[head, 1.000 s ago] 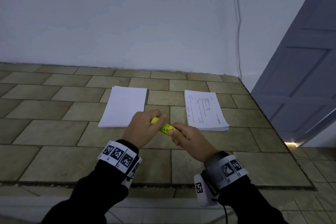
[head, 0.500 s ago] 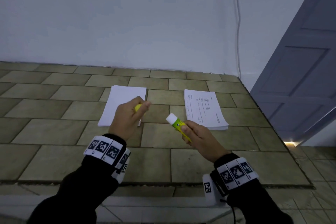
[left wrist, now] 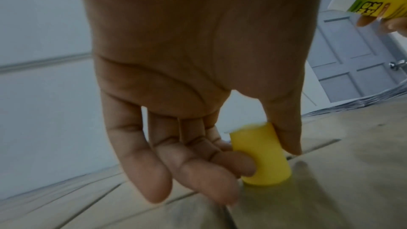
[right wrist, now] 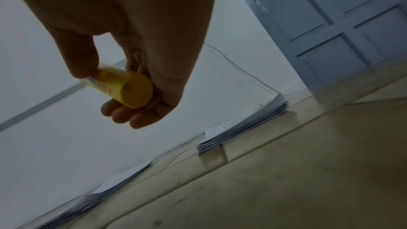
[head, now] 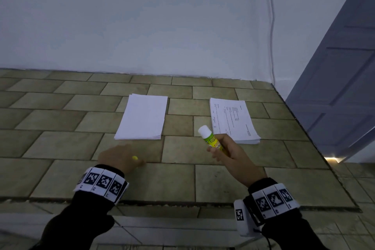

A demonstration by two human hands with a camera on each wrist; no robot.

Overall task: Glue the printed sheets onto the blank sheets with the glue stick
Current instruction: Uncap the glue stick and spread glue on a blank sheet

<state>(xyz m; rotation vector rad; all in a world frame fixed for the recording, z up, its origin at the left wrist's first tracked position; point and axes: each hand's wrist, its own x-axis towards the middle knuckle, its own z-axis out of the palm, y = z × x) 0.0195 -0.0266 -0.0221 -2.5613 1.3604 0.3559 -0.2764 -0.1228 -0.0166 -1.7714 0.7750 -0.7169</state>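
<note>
Holding the small green-and-yellow plastic glue stick (head: pixel 212 141) by the lower half of its barrel, the right hand (head: pixel 229 155) has its fingers and thumb wrapped round the tube, with the uncapped white tip pointing up and away toward the far wall; the right wrist view shows the yellow twist base poking out below the curled fingers. The tube looks light, rigid and smooth, so a grip low on the barrel should give control, though the exposed glue end is soft and tacky and is best kept off skin and tiles. The left hand (head: pixel 121 158) pinches the little yellow plastic cap (left wrist: pixel 261 154) between thumb and fingertip, its lower end at or just above the tiled surface (head: pixel 60 117); I cannot tell whether it touches. The cap is round and may roll if it is laid on its side. Beyond the left hand lies the stack of blank white paper sheets (head: pixel 143 116), and to its right, well apart, the stack of printed white paper sheets (head: pixel 233 119), just beyond the right hand. Both stacks are thin, limp and light; a single sheet should lift most easily from a near corner or edge, and neighbours may cling or slide along with it. Nothing stands between the hands and either stack. A grey panelled door (head: pixel 341 87) stands open off the right edge, and a thin white cable (head: pixel 271 26) runs down the pale wall behind.
</note>
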